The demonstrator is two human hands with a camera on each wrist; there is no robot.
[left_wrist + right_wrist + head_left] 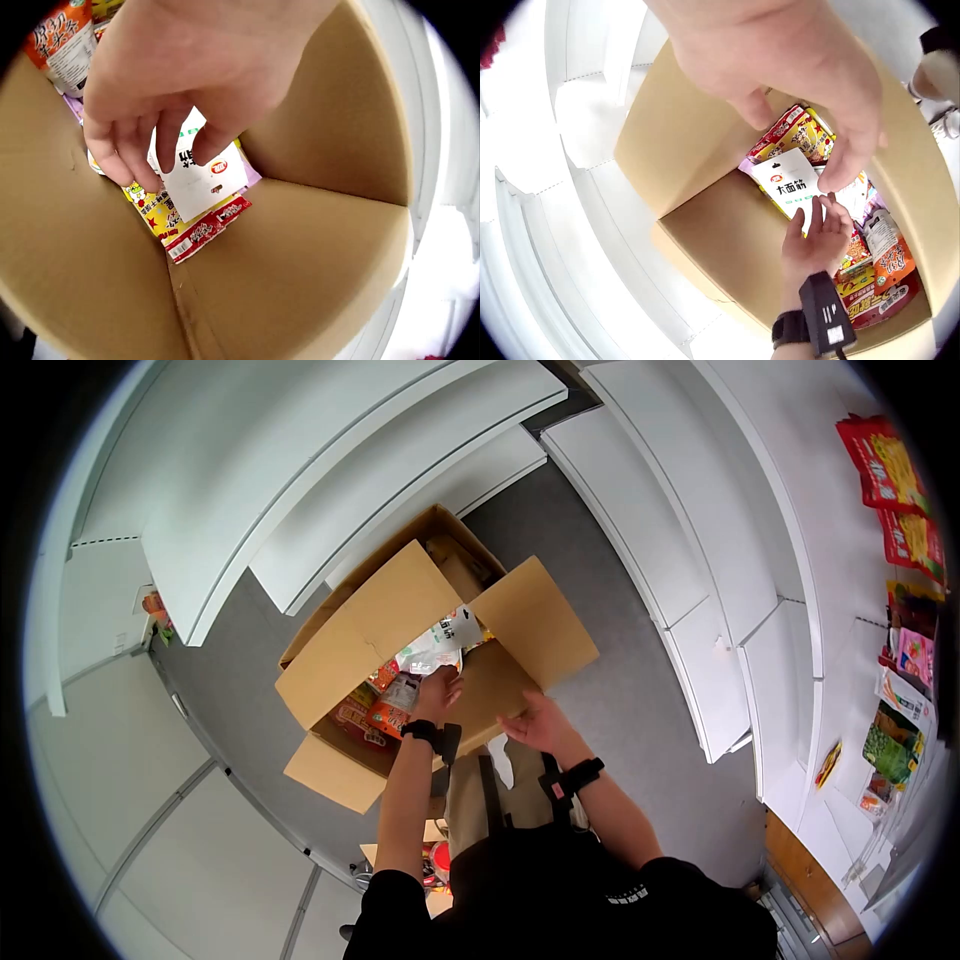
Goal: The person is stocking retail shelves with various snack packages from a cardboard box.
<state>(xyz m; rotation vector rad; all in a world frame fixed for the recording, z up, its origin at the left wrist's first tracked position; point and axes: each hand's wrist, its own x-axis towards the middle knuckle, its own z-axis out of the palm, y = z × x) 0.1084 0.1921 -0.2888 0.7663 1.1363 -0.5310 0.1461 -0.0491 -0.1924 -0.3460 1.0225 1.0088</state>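
Note:
A large cardboard box [355, 630] stands with its flaps spread, holding several bright snack packets. My left hand [437, 695] reaches into it, fingers loosely bent over a white packet [201, 187] with black characters. No packet shows between thumb and fingers in the left wrist view. Under the white packet lie yellow [804, 137] and red-edged packets. My right hand [540, 722] is at the box's near right edge, beside the flap [535, 622]. Its thumb and fingers are spread apart in the right wrist view, overlapping the box's inside.
An orange pouch [894, 259] and a dark red packet [885, 304] lie at one end of the box. White shelves [400, 480] stand close beyond it, with more shelving [640, 520] to the right. Snack bags [885, 465] hang at the far right.

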